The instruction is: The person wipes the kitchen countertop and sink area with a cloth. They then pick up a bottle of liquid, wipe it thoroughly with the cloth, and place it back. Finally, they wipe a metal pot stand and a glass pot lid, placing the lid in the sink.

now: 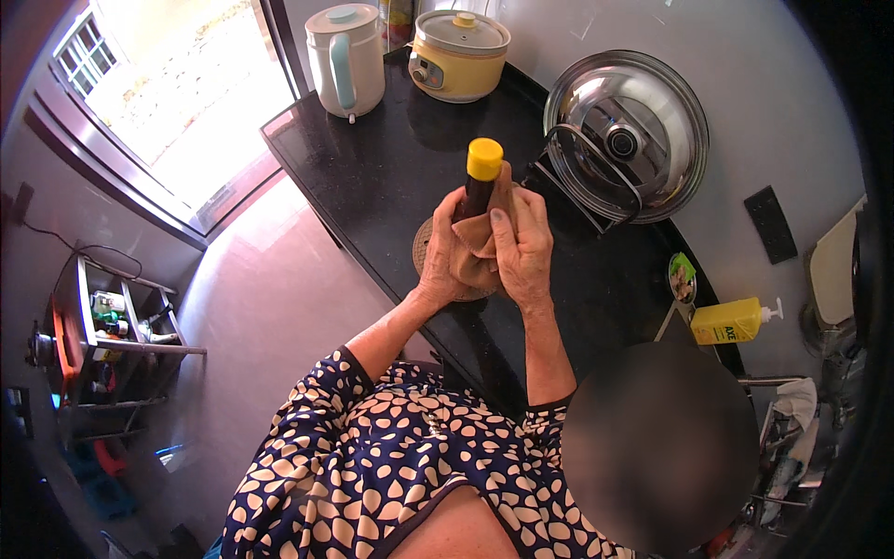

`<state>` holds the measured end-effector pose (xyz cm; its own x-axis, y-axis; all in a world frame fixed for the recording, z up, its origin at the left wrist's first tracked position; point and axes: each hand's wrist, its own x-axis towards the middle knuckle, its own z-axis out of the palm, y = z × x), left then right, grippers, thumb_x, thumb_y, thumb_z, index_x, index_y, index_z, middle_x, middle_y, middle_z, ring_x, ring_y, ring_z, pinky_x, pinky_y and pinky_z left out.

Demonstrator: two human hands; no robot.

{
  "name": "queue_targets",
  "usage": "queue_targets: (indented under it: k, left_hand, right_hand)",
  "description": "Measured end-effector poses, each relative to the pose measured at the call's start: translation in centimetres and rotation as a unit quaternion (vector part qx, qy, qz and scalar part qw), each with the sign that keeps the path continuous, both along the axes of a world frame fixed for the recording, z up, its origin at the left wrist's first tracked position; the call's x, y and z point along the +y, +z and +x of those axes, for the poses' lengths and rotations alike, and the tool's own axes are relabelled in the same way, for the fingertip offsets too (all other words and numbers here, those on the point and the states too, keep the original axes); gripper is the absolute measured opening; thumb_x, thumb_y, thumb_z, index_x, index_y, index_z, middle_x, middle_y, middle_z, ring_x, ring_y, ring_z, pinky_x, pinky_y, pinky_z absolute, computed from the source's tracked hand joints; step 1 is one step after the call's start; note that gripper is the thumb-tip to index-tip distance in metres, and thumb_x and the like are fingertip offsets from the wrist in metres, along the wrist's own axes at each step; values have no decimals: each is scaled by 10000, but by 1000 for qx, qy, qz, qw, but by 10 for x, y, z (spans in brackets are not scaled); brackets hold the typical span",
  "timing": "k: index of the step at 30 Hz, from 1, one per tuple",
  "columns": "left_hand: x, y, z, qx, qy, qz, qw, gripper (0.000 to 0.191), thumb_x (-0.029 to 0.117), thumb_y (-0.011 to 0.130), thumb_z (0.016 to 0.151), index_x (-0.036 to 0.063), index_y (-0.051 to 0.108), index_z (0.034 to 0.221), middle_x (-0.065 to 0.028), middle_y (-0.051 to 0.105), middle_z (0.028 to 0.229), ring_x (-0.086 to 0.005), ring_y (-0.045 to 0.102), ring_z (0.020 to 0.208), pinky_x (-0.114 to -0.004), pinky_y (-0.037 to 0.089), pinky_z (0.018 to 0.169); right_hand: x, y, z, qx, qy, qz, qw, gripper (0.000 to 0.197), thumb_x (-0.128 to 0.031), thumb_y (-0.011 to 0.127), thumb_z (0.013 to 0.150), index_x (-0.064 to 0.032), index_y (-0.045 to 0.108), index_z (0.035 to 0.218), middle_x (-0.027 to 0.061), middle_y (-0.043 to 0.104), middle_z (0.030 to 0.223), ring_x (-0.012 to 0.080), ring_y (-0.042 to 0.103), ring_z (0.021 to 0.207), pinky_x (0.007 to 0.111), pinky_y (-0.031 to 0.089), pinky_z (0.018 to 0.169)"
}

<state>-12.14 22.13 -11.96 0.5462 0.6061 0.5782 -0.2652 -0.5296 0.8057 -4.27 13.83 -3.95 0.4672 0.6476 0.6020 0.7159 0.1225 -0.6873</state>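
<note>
Both hands are around a dark bottle with a yellow cap, upright over the black countertop. My left hand grips the bottle's side low down, its fingers partly hidden behind it. A brown cloth is wrapped about the bottle's body, and my right hand holds it against the right side, thumb on the cloth. Beneath the hands a round woven mat shows at the left. The bottle's lower part is hidden by cloth and hands.
A white kettle and a yellow electric cooker stand at the back. To the right, a large steel lid leans in a black rack. A yellow pump bottle lies near a small dish. A shelf cart stands far left.
</note>
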Motion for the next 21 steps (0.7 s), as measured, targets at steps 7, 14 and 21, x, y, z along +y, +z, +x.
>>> queue_targets:
  k: [7, 14, 21]
  left_hand:
    - [34, 13, -4, -67, -75, -190, 977, 837, 113, 830, 650, 104, 293, 1293, -62, 499, 1038, -114, 514, 916, -255, 453, 824]
    - [12, 44, -24, -65, -199, -339, 917, 738, 255, 732, 725, 89, 337, 1326, -30, 574, 983, -127, 577, 869, -291, 488, 798]
    - [2, 47, -32, -131, -282, -445, 840, 589, 302, 630, 845, 116, 352, 1330, -6, 573, 995, -76, 574, 868, -247, 482, 778]
  right_hand:
    - [-18, -31, -15, -131, 16, -61, 989, 291, -22, 580, 863, 33, 572, 1148, 137, 519, 1105, 297, 559, 1022, 352, 487, 837]
    - [16, 11, 6, 16, 23, 33, 999, 340, -124, 517, 926, 27, 510, 1230, 174, 511, 1152, 274, 557, 1024, 373, 471, 867]
    - [18, 40, 5, -30, 76, 15, 997, 322, -86, 551, 886, -3, 581, 1195, 131, 515, 1086, 238, 552, 998, 336, 462, 860]
